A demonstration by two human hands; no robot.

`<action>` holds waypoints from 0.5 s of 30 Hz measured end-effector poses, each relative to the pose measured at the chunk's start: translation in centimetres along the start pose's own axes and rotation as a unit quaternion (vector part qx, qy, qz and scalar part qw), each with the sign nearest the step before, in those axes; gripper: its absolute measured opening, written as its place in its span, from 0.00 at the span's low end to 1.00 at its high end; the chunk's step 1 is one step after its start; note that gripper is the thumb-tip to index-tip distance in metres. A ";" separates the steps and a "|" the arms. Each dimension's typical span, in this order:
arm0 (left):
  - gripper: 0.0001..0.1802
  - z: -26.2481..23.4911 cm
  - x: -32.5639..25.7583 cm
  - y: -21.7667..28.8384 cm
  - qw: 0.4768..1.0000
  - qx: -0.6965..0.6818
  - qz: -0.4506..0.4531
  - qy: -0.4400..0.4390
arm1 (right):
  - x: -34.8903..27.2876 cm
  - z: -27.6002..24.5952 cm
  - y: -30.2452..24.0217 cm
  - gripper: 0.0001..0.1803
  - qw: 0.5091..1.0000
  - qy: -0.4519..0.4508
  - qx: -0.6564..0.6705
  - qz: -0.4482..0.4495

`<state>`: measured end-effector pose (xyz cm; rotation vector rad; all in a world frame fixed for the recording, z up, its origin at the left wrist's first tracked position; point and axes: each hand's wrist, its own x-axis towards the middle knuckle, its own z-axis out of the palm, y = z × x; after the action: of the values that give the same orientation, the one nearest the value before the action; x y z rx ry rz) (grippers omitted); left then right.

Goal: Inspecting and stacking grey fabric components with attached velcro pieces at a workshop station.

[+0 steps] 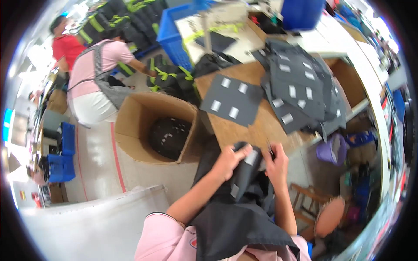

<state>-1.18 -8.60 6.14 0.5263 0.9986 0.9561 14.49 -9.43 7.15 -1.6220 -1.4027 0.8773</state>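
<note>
My left hand [233,162] is closed on a black fabric piece [244,177] that is folded over above my lap, with white patches showing on it. Just right of it, my right hand [277,164] pinches a small dark tool with a thin tip, perhaps thread snips, mostly hidden by the fingers. Beyond my hands, a flat dark fabric panel [230,99] with white patches lies on the brown board [257,124]. To its right is a heaped pile of similar panels [300,87].
On the left, an open cardboard box [152,104] holds dark pieces with white patches. A person in a pink top [93,78] bends over black bundles with yellow-green straps [172,78]. Blue crate [174,37] stands behind. A purple bin [332,149] and a stool [328,215] are at right.
</note>
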 end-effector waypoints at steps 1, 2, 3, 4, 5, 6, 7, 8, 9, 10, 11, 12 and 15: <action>0.12 -0.4 -0.1 0.5 1.000 -0.006 0.001 0.025 | 0.0 0.7 -0.3 0.16 0.998 0.016 -0.011 -0.055; 0.11 -0.5 0.0 0.5 1.000 -0.012 0.005 0.027 | -0.6 0.6 -0.2 0.17 0.998 0.022 0.023 -0.057; 0.11 -1.0 0.4 0.5 0.999 -0.013 0.016 0.028 | -1.0 0.6 -0.4 0.17 0.995 0.035 0.017 -0.087; 0.11 -1.3 0.3 0.5 0.999 -0.018 0.008 0.034 | -1.6 0.2 -0.3 0.17 0.994 0.027 -0.013 -0.109; 0.11 -1.2 0.1 0.6 0.999 -0.023 0.001 0.041 | -2.3 -0.2 -0.2 0.18 0.990 0.017 -0.043 -0.132; 0.11 -1.0 0.1 0.6 0.999 -0.023 -0.006 0.037 | -2.8 -0.4 -0.2 0.18 0.989 0.017 -0.053 -0.137; 0.11 -0.8 0.1 0.6 0.999 -0.016 -0.003 0.047 | -3.1 -0.6 -0.2 0.18 0.989 0.020 -0.056 -0.132; 0.11 -0.6 0.0 0.7 0.998 -0.009 0.001 0.058 | -3.4 -0.7 -0.2 0.18 0.988 0.009 -0.069 -0.139; 0.11 -0.4 -0.2 0.9 0.998 -0.009 -0.003 0.056 | -3.6 -0.8 -0.1 0.17 0.986 -0.003 -0.081 -0.145; 0.11 -0.1 -0.4 1.0 0.998 -0.004 -0.003 0.056 | -3.7 -0.9 -0.2 0.17 0.985 -0.007 -0.086 -0.153; 0.11 0.0 -0.5 1.1 0.998 0.001 -0.003 0.055 | -3.6 -1.0 -0.2 0.17 0.985 -0.006 -0.087 -0.151; 0.11 0.1 -0.6 1.1 0.998 0.002 -0.004 0.055 | -3.5 -0.9 -0.1 0.17 0.979 0.001 -0.099 -0.177; 0.12 0.2 -0.8 1.1 0.999 -0.006 -0.007 0.045 | -3.0 -0.8 -0.1 0.17 0.972 0.012 -0.107 -0.209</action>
<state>-1.62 -8.73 7.41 0.4699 1.0752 0.9786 14.78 -12.49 7.58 -1.4016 -1.7844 0.4717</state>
